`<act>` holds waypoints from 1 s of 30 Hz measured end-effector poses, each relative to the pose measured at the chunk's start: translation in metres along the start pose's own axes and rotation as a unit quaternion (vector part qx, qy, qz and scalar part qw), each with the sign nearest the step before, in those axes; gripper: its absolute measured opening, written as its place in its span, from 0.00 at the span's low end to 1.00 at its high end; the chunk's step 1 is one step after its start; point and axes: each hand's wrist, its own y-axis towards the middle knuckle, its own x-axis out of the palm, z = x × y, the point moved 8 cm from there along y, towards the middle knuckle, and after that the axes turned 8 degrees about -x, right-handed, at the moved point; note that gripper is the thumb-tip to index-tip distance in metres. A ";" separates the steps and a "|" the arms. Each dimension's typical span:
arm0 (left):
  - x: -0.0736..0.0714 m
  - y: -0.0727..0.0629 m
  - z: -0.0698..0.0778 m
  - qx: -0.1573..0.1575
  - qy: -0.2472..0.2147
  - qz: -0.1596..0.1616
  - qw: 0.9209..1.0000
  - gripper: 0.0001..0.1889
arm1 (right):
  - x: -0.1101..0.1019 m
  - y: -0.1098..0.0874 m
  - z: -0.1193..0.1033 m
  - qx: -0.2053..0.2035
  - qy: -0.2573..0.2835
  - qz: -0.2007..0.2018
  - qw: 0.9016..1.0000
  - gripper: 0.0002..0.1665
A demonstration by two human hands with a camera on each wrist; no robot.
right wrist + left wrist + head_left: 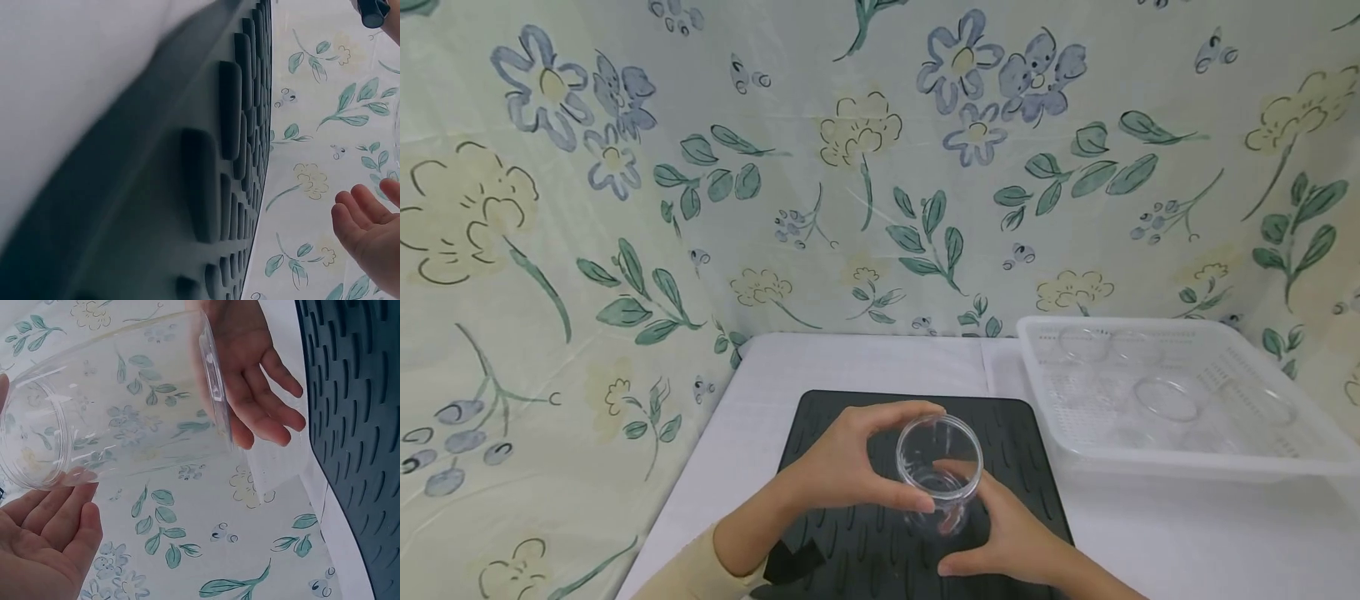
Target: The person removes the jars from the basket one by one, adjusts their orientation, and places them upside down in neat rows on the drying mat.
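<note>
A clear plastic cup (pixel 938 467) is held above a black ribbed mat (pixel 850 542). My left hand (pixel 850 467) grips it near its ringed upper end, with thumb and fingers on opposite sides. In the left wrist view the cup (pixel 137 406) lies across the picture, its ringed end by the left hand (pixel 50 531). Close to the other end is my right hand (pixel 1015 533), fingers extended and partly seen through the clear wall. The right hand (pixel 372 234) shows loosely spread fingers in the right wrist view; whether it touches the cup is unclear.
At the back right stands a white plastic basket (pixel 1150 454) holding several clear round pieces. The mat lies on a white-covered table (pixel 1150 533). Flower-printed cloth (pixel 887 167) hangs behind and along the left side.
</note>
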 end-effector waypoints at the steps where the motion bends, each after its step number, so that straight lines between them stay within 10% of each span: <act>1: 0.000 0.000 0.000 0.005 0.001 -0.001 1.000 0.38 | 0.001 0.001 -0.001 -0.005 0.007 0.002 1.000 0.53; 30: -0.013 -0.010 -0.022 -0.060 -0.004 -0.013 0.998 0.34 | -0.021 -0.015 0.000 -0.035 0.106 0.034 0.993 0.44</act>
